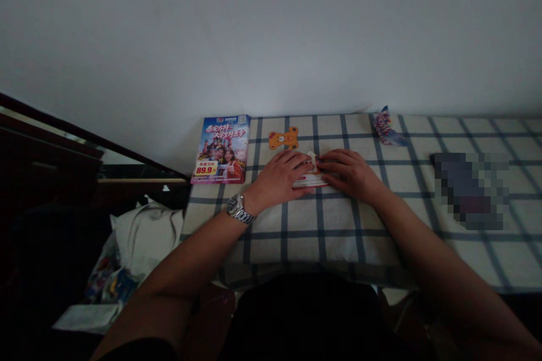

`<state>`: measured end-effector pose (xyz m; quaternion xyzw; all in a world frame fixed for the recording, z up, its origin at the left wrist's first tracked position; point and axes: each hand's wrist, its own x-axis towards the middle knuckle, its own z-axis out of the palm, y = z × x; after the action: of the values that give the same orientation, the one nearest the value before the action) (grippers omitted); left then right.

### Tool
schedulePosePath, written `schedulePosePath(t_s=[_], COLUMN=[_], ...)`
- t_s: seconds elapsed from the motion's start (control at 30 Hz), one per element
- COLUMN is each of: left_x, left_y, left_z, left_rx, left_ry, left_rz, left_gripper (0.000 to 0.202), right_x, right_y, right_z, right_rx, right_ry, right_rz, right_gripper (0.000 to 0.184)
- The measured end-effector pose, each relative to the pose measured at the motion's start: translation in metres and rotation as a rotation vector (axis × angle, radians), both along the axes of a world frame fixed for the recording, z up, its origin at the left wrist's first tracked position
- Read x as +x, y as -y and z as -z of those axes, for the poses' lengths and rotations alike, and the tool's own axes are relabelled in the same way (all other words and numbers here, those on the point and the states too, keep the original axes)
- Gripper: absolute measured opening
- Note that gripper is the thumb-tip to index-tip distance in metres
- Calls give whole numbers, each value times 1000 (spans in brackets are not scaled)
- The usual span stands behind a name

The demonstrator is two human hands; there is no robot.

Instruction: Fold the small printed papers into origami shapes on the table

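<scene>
A small folded paper (311, 180), white with red print, lies on the checked cloth between my hands. My left hand (282, 177), below a metal wristwatch (240, 208), holds the paper's left side, fingers bent and close together over it. From the other side my right hand (351, 174) grips its right edge, thumb low and fingers curled over the top. A peak of white paper sticks up between the fingertips of both hands. My palms and fingers cover much of the paper.
A stack of colourful flyers (221, 149) lies at the left end of the checked cloth (292, 242). An orange bear picture (283, 138) is just behind my left hand. A crumpled colourful paper (385, 127) and a blurred dark object (466, 189) lie right. A white bag (148, 231) sits low left.
</scene>
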<state>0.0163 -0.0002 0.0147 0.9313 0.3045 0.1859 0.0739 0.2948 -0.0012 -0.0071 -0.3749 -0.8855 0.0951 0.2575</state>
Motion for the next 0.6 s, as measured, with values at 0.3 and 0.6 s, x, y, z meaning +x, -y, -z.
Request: schedulePosePath(t_s=[0.3,0.6], left_x=[-2,-4], left_y=[-3,-3], left_z=[1,1], left_rx=[-27,-24], left_ry=[-2,12], left_rz=[1,31], left_gripper=[50,46], right_x=[4,7], right_y=[0,0], right_z=[0,2], right_rx=[-27,-2], right_ry=[18,38], right_rz=[-21,-54], right_gripper=[35,44])
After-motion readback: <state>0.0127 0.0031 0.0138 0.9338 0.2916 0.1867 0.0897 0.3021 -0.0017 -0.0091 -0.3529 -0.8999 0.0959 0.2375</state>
